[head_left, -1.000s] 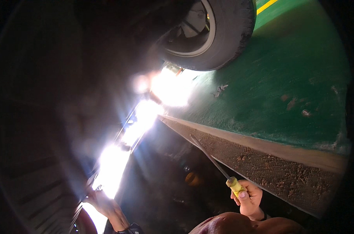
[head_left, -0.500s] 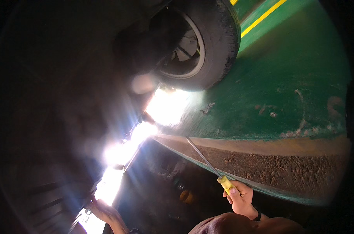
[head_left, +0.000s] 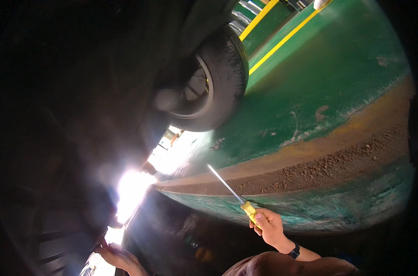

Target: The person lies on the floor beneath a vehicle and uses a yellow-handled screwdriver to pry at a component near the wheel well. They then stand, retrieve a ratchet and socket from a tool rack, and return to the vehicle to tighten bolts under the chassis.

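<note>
My right hand point(head_left: 269, 226) is closed round the yellow handle of a screwdriver point(head_left: 228, 186). Its long metal shaft slants up and left, in front of the dirt-covered edge of the pit. A dark band is on that wrist. At the lower left, my left hand point(head_left: 119, 258) is raised against the dark vehicle underside point(head_left: 71, 138). Glare and shadow hide its fingertips, so what it touches or holds is unclear. A tyre point(head_left: 227, 83) with a light-coloured rim stands above and ahead of the hands.
A green floor point(head_left: 305, 92) with a yellow line point(head_left: 287, 39) spreads to the right. Along it runs a brown ledge point(head_left: 328, 163) with loose dirt, above a green pit wall point(head_left: 319, 209). Strong glare point(head_left: 133, 193) fills the gap at left. An orange-brown round thing point(head_left: 203, 254) shows dimly below.
The view has shifted and tilted; tyre and ledge sit differently in it. The screwdriver and my right hand appear farther left and slightly higher. My right hand keeps its grip.
</note>
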Demonstrator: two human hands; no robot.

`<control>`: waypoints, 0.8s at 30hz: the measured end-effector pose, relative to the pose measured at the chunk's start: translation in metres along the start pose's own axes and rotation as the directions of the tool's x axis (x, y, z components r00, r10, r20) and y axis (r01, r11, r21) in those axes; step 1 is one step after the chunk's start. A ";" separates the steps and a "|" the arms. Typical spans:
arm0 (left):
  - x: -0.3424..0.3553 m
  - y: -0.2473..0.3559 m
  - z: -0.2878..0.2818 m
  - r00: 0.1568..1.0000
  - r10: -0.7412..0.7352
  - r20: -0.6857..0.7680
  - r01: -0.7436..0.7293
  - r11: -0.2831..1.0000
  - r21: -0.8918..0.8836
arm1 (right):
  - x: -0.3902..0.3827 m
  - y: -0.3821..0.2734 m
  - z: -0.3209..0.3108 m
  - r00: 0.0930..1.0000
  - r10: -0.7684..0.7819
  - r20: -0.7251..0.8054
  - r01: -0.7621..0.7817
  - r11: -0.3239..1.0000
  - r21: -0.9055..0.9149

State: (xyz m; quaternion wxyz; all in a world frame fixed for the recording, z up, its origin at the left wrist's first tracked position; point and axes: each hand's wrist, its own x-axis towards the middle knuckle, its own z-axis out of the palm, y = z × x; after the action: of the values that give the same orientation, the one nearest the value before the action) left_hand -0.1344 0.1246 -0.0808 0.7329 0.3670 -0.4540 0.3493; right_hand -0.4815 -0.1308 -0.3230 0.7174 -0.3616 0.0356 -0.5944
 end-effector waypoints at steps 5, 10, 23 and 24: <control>-0.013 0.014 0.029 0.999 0.039 -0.007 -0.039 0.999 0.027 | -0.013 -0.021 0.003 0.996 -0.082 -0.031 0.081 0.996 -0.030; -0.025 0.008 0.026 0.999 -0.034 0.025 0.033 0.999 0.010 | -0.031 -0.036 0.001 0.993 -0.109 -0.052 0.112 0.993 0.042; -0.034 0.025 0.050 0.997 -0.024 0.068 0.022 0.999 0.029 | -0.060 -0.089 -0.002 0.956 -0.270 -0.115 0.264 0.962 -0.067; -0.035 0.028 0.047 0.998 -0.016 0.065 0.013 0.998 0.054 | -0.060 -0.095 -0.001 0.954 -0.277 -0.114 0.270 0.960 -0.072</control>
State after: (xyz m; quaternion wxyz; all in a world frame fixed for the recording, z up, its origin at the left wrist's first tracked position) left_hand -0.1890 0.0912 -0.0917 0.7101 0.4011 -0.4653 0.3440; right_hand -0.5778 -0.0814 -0.2937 0.6142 -0.3456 0.0459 -0.7079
